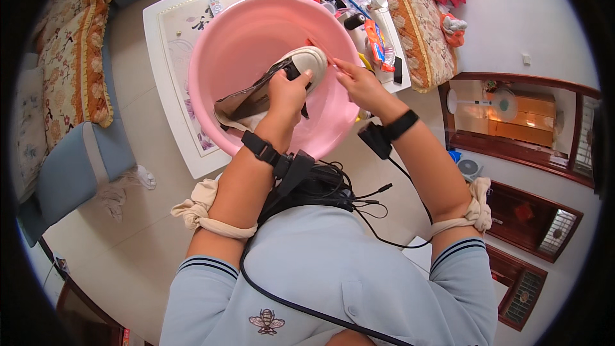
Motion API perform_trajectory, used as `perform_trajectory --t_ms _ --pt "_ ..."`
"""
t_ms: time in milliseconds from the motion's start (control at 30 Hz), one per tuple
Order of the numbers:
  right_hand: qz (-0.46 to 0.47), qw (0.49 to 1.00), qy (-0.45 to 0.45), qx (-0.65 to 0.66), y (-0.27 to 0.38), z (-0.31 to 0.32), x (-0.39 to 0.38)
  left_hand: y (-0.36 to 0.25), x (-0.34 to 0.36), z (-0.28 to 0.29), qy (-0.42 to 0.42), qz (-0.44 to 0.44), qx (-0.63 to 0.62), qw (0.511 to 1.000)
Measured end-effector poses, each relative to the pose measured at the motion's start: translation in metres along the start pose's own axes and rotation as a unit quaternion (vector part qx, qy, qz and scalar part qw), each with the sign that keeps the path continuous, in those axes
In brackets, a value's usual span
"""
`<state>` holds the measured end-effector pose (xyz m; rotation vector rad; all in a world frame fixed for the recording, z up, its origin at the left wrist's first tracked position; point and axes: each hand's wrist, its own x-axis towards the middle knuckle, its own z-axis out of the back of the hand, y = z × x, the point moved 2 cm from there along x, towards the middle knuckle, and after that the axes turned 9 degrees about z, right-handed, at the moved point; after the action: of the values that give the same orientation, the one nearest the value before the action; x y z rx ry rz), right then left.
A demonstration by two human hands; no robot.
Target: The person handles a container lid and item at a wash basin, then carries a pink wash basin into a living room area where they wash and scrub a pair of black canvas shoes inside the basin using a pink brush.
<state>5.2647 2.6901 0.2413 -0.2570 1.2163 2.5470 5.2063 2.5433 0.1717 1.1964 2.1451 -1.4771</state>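
Observation:
My left hand (287,93) grips a white and black shoe (246,104) by its upper, thumb and fingers wrapped around it. The shoe lies tilted over a large pink basin (208,57), its pale toe pointing up and to the right. Pinched in my right hand (360,86) is a slim red brush-like tool (322,50). Its far end reaches the toe of the shoe; bristles cannot be made out. Part of the basin's inside is hidden behind the shoe and my hands.
Under the basin stands a white table (168,83) with a remote control (216,5) at its far left. Clutter crowds the far right, including an orange packet (375,41), a black bottle (353,22) and a phone (398,70). Black cables (333,182) hang at my waist.

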Motion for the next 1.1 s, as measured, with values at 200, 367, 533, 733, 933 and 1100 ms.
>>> perform_trajectory --t_ms 200,367,533,733,933,1100 --pt "0.015 0.986 0.005 -0.163 -0.055 -0.044 0.066 -0.029 0.020 0.003 -0.023 0.054 -0.090 0.994" --pt "-0.129 0.966 0.108 -0.196 -0.035 -0.082 0.075 -0.034 0.045 0.005 -0.106 0.105 -0.163 0.975" --pt "-0.090 0.965 0.138 -0.205 -0.111 -0.094 0.090 -0.017 0.095 -0.006 -0.142 0.181 -0.083 0.970" --pt "-0.223 0.969 0.109 -0.012 -0.093 -0.095 0.092 0.020 0.138 0.020 -0.233 0.269 -0.033 0.934" --pt "0.062 0.959 0.125 -0.245 -0.126 -0.099 0.104 0.045 0.182 0.032 -0.206 0.311 -0.017 0.928" --pt "-0.099 0.950 0.241 -0.173 -0.052 -0.088 0.094 0.025 0.147 0.037 -0.188 0.321 0.059 0.926"
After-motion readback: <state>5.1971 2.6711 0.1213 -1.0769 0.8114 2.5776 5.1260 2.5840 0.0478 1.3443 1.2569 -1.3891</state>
